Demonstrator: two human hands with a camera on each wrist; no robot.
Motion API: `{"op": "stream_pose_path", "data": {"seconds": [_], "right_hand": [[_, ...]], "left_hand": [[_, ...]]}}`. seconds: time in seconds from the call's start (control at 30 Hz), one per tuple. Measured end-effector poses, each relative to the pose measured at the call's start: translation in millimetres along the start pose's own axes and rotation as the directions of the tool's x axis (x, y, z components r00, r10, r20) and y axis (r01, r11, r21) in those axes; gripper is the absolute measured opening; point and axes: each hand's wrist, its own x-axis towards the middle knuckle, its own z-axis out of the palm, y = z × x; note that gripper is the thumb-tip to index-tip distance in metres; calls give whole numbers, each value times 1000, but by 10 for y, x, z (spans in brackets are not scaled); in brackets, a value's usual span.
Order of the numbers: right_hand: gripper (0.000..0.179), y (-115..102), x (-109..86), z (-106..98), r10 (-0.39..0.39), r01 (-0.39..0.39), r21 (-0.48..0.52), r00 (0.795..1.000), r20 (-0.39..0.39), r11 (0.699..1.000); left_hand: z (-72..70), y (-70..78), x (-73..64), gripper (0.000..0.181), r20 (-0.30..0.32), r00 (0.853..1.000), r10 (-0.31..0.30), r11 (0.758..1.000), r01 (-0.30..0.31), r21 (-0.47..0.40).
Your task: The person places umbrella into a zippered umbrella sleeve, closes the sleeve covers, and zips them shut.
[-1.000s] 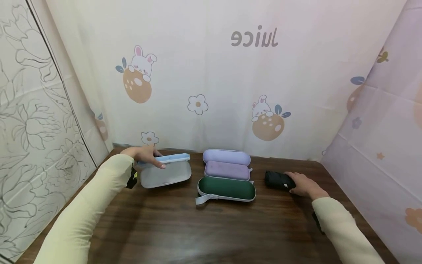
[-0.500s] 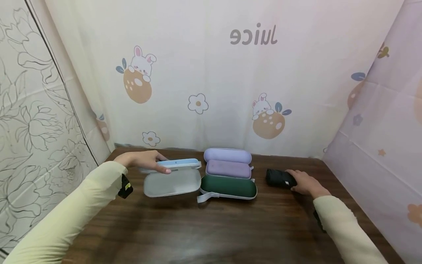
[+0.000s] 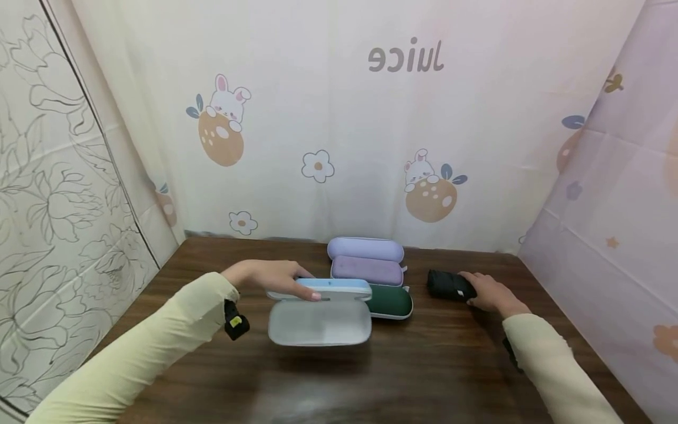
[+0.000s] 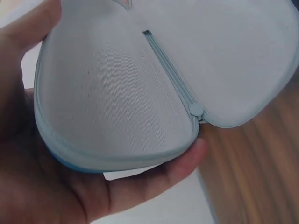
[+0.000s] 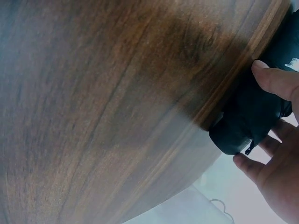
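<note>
My left hand (image 3: 272, 277) grips the raised half of a pale blue zippered glasses case (image 3: 320, 323), which hangs open over the table in front of a green case (image 3: 392, 301). In the left wrist view its light grey lining faces the camera, and the zipper pull (image 4: 196, 110) sits at the fold between the halves. Farther right, my right hand (image 3: 489, 294) holds the near end of a black folded umbrella (image 3: 447, 285) lying on the table. The right wrist view has the thumb on one side of the umbrella (image 5: 247, 109) and fingers on the other.
Behind the green case lie a purple case (image 3: 368, 271) and a lavender case (image 3: 365, 249), lined up front to back. The brown wooden table (image 3: 424, 365) ends at a printed curtain (image 3: 328, 118) at the back, with further panels on both sides.
My left hand has carried the open blue case to the right and nearer to me; it now covers the left part of the green case. The right hand stays on the umbrella.
</note>
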Motion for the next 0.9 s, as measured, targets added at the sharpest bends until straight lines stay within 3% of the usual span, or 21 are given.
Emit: {"op": "stream_pose_path", "data": {"seconds": [0.3, 0.5, 0.63, 0.9], "right_hand": [[68, -20, -6, 7, -1, 1, 2, 1000, -12, 1000], [68, -17, -7, 3, 3, -3, 5, 1000, -12, 1000], [67, -7, 9, 15, 0, 0, 7, 1000, -23, 1000], [66, 1, 18, 15, -2, 3, 7, 1000, -24, 1000]], "left_hand": [[353, 138, 365, 46, 75, 997, 28, 1000, -28, -1], [549, 168, 549, 52, 76, 997, 11, 1000, -11, 2], [643, 155, 647, 53, 70, 997, 13, 1000, -15, 23], [726, 88, 740, 61, 48, 997, -52, 999, 52, -6]]}}
